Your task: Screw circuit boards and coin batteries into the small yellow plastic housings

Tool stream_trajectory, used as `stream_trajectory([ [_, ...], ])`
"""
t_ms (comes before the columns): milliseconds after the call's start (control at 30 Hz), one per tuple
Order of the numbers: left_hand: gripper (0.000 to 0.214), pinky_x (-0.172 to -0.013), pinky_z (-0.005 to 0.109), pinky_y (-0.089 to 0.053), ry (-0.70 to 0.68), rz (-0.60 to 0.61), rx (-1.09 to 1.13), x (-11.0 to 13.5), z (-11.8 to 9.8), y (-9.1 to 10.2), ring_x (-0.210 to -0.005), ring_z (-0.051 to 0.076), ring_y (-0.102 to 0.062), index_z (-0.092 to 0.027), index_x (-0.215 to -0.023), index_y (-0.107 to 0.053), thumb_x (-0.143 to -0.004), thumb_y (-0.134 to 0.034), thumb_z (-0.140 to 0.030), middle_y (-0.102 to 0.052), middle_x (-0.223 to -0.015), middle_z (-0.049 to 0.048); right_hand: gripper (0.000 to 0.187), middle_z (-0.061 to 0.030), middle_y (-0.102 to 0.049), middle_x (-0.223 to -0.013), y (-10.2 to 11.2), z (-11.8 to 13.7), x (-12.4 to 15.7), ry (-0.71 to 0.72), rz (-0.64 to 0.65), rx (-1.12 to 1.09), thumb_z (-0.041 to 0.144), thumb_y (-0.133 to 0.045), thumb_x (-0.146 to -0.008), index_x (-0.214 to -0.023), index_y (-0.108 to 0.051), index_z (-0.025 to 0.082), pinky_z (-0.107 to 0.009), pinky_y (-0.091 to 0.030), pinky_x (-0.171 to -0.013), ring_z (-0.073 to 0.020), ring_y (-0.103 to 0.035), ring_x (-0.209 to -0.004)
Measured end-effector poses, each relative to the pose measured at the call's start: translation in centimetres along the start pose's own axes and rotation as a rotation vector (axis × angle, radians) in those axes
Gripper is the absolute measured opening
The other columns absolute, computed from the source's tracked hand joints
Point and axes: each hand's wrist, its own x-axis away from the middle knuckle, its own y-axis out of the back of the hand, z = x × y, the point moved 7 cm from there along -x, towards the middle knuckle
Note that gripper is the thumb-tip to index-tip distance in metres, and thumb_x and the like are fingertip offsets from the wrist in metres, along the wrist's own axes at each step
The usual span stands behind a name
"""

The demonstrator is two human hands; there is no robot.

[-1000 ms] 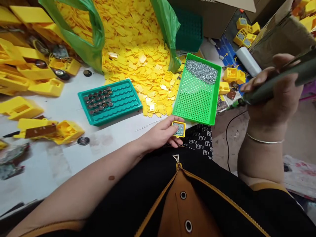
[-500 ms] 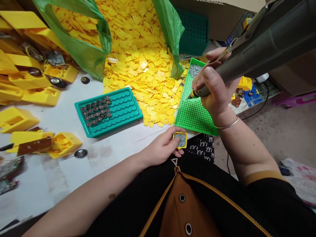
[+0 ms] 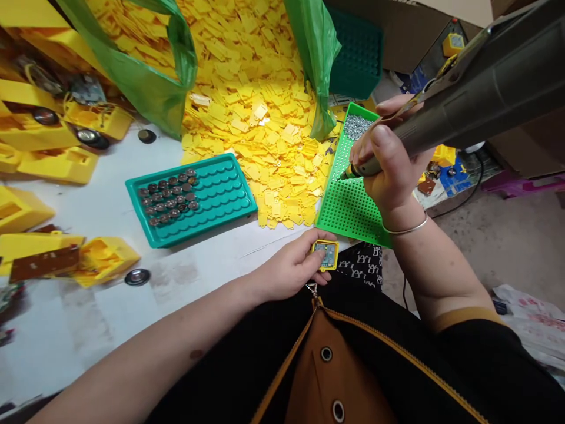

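Observation:
My left hand [image 3: 295,265] is closed on a small yellow plastic case [image 3: 332,266] with a green circuit board [image 3: 327,255] inside, low over the lap at the table's front edge. My thumb lies across the board. In my right hand [image 3: 391,156] is a dark electric screwdriver [image 3: 463,88], its body slanting up to the right. The tip points down-left over the bright green perforated tray [image 3: 342,206]. At that tray's far end lies a heap of small metal screws [image 3: 356,126], partly beside my right fingers. Whether a screw sits on the tip is too small to tell.
A teal ridged tray [image 3: 220,200] holds several round metal parts [image 3: 170,197]. Behind it, loose flat yellow pieces [image 3: 265,135] spill from a green plastic bag [image 3: 168,112]. Larger yellow housings [image 3: 103,259] crowd the left. A cardboard box [image 3: 410,41] stands at the back right.
The view has shifted slightly, so the table things appear a little further left. Both hands keep their holds, and the screwdriver tip stays over the green tray.

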Motion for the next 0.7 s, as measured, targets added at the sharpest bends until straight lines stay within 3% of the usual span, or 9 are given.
stream_trajectory([
  [133, 0.032, -0.070, 0.034, -0.059, 0.008, 0.001, -0.001, 0.0, 0.1, 0.0, -0.071, 0.015, -0.070, -0.017, -0.121, -0.045, -0.094, -0.042, -0.034, -0.059, -0.093, 0.0043, 0.046, 0.0075, -0.047, -0.061, 0.1, -0.1, 0.1, -0.046, 0.020, 0.069, 0.068, -0.062, -0.076, -0.097, -0.052, 0.029, -0.026, -0.039, -0.040, -0.0076, -0.045, -0.040],
  [333, 0.033, -0.069, 0.034, -0.060, -0.004, 0.005, 0.023, -0.1, 0.3, 0.0, -0.072, 0.015, -0.069, -0.018, -0.122, -0.045, -0.094, -0.043, -0.034, -0.057, -0.094, 0.0039, 0.038, 0.0068, -0.045, -0.059, -0.2, 0.9, 0.6, -0.073, 0.052, 0.075, 0.062, -0.060, -0.080, -0.099, -0.050, 0.030, -0.028, -0.041, -0.045, -0.0105, -0.047, -0.043],
  [700, 0.034, -0.070, 0.029, -0.058, -0.047, -0.015, 0.041, 0.0, -0.2, 0.1, -0.069, 0.012, -0.069, -0.017, -0.119, -0.049, -0.093, -0.050, -0.038, -0.063, -0.092, 0.0044, 0.023, 0.0089, -0.049, -0.057, -1.0, 0.6, 0.3, 0.050, 0.094, -0.058, 0.043, -0.067, -0.081, -0.094, -0.058, 0.027, -0.025, -0.044, -0.046, -0.0080, -0.045, -0.042],
])
